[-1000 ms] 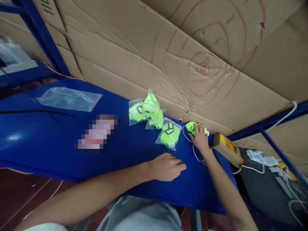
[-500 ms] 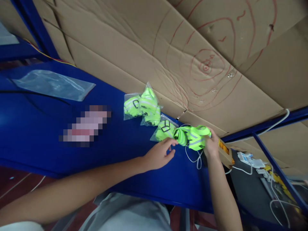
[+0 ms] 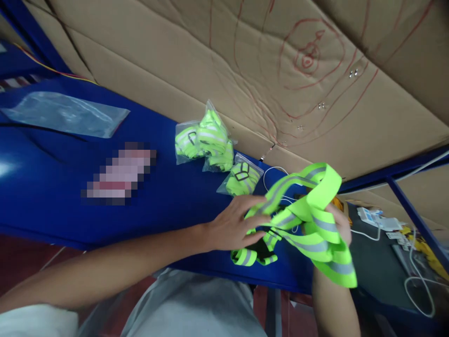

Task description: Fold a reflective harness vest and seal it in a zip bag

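Loose loops of a neon-green reflective strap (image 3: 322, 234) with a grey stripe hang between my two hands, above the table. My right hand (image 3: 341, 223) is closed on the strap at the right, partly hidden behind its loops. At the strap's left side, my left hand (image 3: 235, 224) has its fingers around the bands, slightly blurred. A short end of the strap dangles below my left fingers. Just beyond that hand lies a clear bag (image 3: 243, 175) with a folded green strap and black buckles. More bagged green straps (image 3: 210, 135) are heaped against the cardboard.
A cardboard wall (image 3: 157, 61) with red drawn rings borders the blue table (image 3: 164, 192). To the left lie a flat plastic bag (image 3: 66, 114) and a pixelated pinkish item (image 3: 119, 173). White cables and a white device (image 3: 379, 220) sit on a dark surface at the right.
The bundled strap has been loosened into wide loops and brought closer to me. My left hand has moved onto its bands. The view has shifted slightly.
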`<move>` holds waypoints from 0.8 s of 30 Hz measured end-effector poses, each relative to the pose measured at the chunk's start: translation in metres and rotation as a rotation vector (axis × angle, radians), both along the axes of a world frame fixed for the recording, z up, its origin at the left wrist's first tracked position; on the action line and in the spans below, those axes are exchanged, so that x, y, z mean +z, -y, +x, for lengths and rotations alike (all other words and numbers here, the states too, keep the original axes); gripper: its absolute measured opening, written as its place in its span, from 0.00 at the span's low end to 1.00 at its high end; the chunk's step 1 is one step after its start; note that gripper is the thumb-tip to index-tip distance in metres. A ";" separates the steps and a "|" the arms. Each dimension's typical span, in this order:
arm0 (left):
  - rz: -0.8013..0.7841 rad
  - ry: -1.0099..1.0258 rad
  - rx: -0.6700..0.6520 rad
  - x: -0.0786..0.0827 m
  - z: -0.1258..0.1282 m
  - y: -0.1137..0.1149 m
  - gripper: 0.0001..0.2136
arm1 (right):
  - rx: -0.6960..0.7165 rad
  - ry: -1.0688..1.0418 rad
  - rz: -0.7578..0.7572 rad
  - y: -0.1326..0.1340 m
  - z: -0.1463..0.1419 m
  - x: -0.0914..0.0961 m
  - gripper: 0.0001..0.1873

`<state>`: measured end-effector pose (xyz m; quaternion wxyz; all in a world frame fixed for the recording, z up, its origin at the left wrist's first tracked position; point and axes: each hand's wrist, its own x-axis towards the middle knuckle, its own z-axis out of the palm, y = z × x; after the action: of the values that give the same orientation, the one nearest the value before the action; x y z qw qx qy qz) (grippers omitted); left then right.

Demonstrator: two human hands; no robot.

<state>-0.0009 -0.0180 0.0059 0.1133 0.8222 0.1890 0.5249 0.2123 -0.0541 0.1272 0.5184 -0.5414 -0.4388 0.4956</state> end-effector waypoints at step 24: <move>-0.234 -0.767 -0.195 0.001 -0.015 0.071 0.17 | 0.405 1.258 0.308 0.088 -0.017 -0.069 0.20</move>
<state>-0.0163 -0.0891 0.0070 0.1767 0.9538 0.1971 0.1419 0.1953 -0.1421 0.0586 0.1326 -0.5539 -0.8152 0.1052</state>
